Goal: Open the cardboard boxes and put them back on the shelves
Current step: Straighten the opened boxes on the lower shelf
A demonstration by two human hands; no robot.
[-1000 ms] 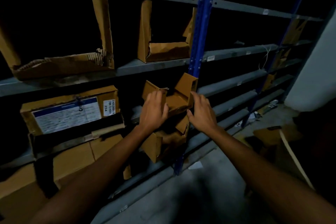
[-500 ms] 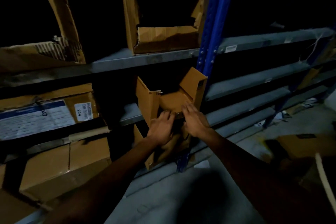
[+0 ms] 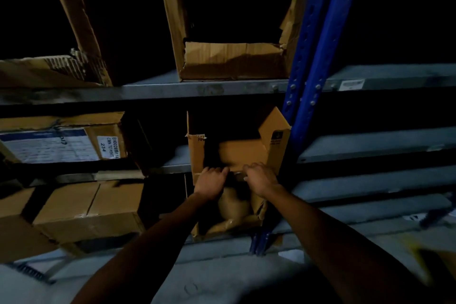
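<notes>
- Since its flaps stand up at 11 and 1 o'clock, the small cardboard box (image 3: 238, 153) is already open. It seems to rest on the middle shelf (image 3: 176, 158) at the centre of the view, just beside the blue upright (image 3: 318, 61) at 2 o'clock.
- Left hand (image 3: 211, 181) and right hand (image 3: 259, 179) both curl their fingers over its near front edge, close together at 6 o'clock of the box.
- I judge it light. The corrugated walls look stiff, but the flaps will bend and tear easily.
- A safer hold is the lower side walls or the bottom, not the loose flaps.
- At 12 o'clock, a torn carton (image 3: 234, 61) stands on the shelf above.
</notes>
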